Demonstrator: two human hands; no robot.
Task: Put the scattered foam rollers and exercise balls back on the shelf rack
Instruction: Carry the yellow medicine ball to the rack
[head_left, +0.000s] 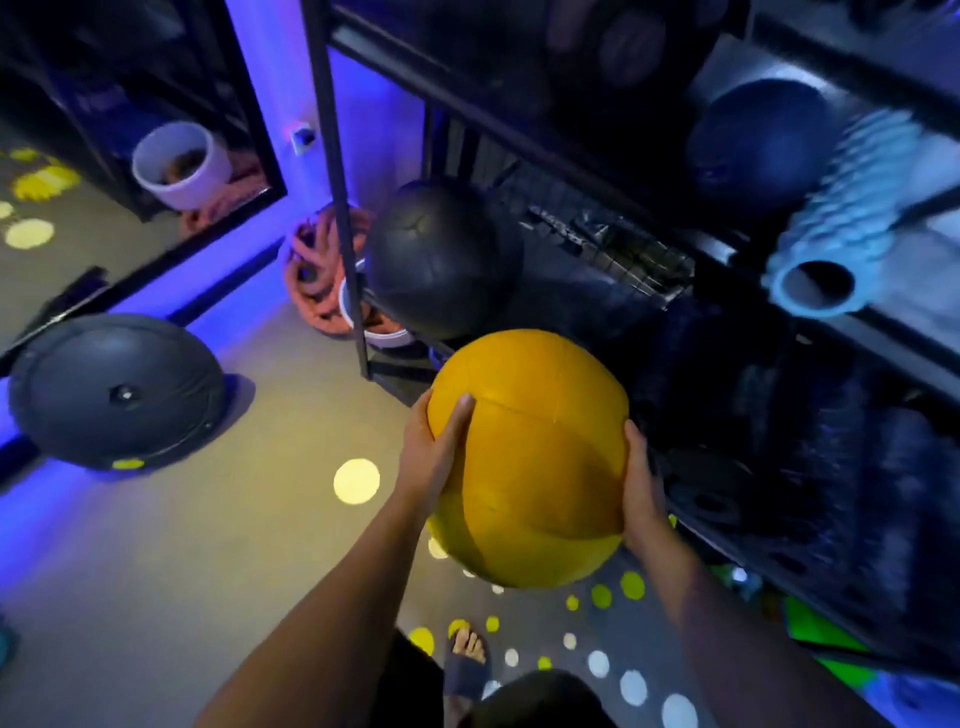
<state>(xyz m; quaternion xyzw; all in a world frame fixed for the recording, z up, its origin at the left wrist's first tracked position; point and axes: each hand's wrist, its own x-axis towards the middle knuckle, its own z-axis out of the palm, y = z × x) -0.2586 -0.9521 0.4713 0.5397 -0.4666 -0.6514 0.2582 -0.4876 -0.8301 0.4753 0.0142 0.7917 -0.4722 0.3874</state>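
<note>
The lower bays of the black metal shelf rack (340, 208) are dark and blurred; they hold perhaps more rollers. The large yellow stitched exercise ball (535, 467) hangs just in front of the rack's low shelf, clasped between the left hand (434, 452) and the right hand (641, 488), with most fingers hidden behind its curve. A black leather ball (441, 260) sits by the rack's corner post with dark room beside it. A pale blue ridged foam roller (841, 218) overhangs a higher shelf edge.

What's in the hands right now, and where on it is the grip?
A yellow ball, held between both hands: left hand on its left side, thumb lying across its surface, right hand on its right side.
</note>
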